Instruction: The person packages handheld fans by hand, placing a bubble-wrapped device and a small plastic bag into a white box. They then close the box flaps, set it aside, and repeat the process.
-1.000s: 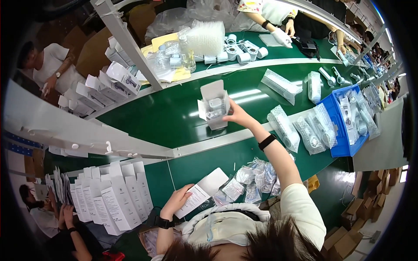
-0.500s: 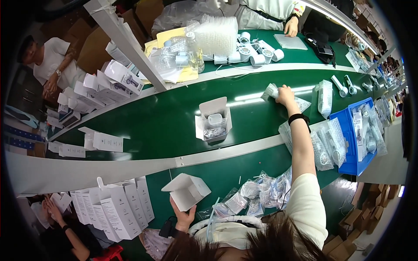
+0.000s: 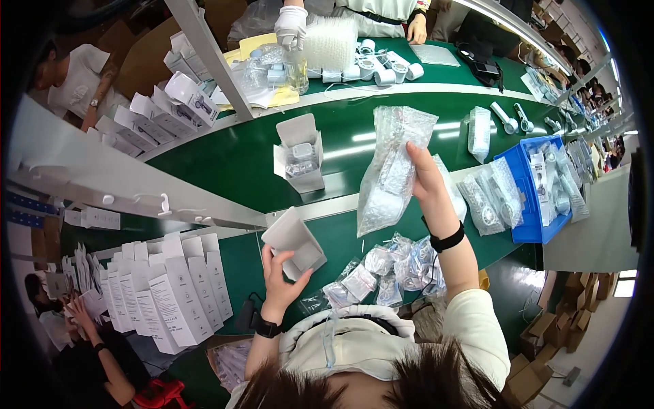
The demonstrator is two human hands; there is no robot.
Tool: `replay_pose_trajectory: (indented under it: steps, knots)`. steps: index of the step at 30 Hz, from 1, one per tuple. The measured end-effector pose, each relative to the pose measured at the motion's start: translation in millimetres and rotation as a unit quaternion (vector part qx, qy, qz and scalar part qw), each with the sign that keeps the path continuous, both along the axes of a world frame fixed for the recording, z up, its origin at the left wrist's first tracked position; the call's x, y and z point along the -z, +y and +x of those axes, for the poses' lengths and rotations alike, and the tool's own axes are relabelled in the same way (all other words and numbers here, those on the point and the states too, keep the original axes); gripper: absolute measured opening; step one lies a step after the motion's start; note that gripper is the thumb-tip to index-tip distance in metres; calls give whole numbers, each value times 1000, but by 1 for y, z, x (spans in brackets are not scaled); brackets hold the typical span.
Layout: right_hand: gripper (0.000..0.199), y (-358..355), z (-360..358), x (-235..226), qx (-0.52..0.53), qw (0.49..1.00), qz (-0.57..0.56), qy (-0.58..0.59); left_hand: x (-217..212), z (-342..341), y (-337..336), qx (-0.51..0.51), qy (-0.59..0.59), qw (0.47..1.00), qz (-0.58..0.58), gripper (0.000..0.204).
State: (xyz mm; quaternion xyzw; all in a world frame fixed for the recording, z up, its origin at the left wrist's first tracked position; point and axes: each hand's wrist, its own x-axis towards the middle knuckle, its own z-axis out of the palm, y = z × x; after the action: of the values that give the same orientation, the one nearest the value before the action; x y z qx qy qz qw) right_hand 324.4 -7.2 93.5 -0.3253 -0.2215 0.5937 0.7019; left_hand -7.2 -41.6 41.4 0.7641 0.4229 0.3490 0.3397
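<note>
Green table (image 3: 238,160) stretches before me. Nearest, my left hand (image 3: 281,276) grips an open white carton (image 3: 294,242) by its lower edge; small plastic packets (image 3: 392,269) lie beside it. Farther out, my right hand (image 3: 426,178) pinches a bubble-wrap bag (image 3: 392,167) aloft. Beyond stands a filled open box (image 3: 300,155).

On the belt (image 3: 225,163), an open box (image 3: 300,158) stands near its middle. Right of it the right hand (image 3: 426,178) holds a bag (image 3: 392,167) up over the belt's near edge. More bags lie in the bin (image 3: 523,225) at the belt's right end. On the bench (image 3: 340,238) before the belt, the left hand (image 3: 281,279) holds a carton (image 3: 294,242), small bags (image 3: 392,269) heaped just to its right. Flat cartons (image 3: 160,290) stand at the bench's left end.
</note>
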Motion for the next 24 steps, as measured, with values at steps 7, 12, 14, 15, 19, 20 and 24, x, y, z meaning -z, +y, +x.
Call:
replay_pose_trajectory:
  steps: [7, 12, 14, 15, 19, 20, 24]
  knots:
    - [49, -32, -48, -24, -37, 994, 34, 99, 3, 24, 14, 14, -1, 1000, -21, 51]
    - [47, -48, -63, -37, -33, 997, 24, 70, 2, 25, 7, 39, 5, 999, -3, 50]
    - [48, -53, -74, -48, -2, 998, 20, 57, 2, 26, 8, 39, 11, 999, 6, 51]
    - [49, -54, -80, -54, 13, 999, 18, 50, 2, 26, 8, 38, 15, 999, 15, 51]
    - [58, -68, -103, -79, 25, 999, -4, 48, 1, 26, 7, 43, 17, 999, 17, 51]
    - [58, -70, -107, -85, 27, 998, -6, 50, 2, 26, 7, 44, 14, 999, 15, 51]
    - [70, -75, -116, -112, 2, 1000, -6, 21, 1, 30, 10, 48, -9, 998, 37, 51]
